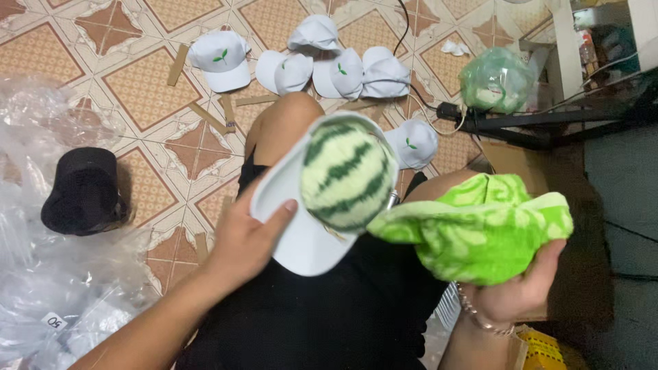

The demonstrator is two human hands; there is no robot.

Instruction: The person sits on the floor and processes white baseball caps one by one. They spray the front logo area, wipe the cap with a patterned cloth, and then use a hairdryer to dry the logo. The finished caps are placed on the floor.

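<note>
Two hands busy over the lap. Left hand (243,236) pinches the brim of a white cap (301,236), thumb on top and fingers under, so the crown faces up. A striped watermelon-pattern ball (346,176) fills that crown, probably to hold its shape. Right hand (517,291), just right of the cap, cups a crumpled bright green cloth (480,226) from beneath, fingers curled round it; one corner touches the ball. Beyond the cap, on the tiled floor (137,89), lie more white caps (322,62) with small green leaf marks, crowns up. Well left of the cap sits a black cap (83,192) against clear plastic bags (41,274). Far right of it, a knotted green bag (497,82).
</note>
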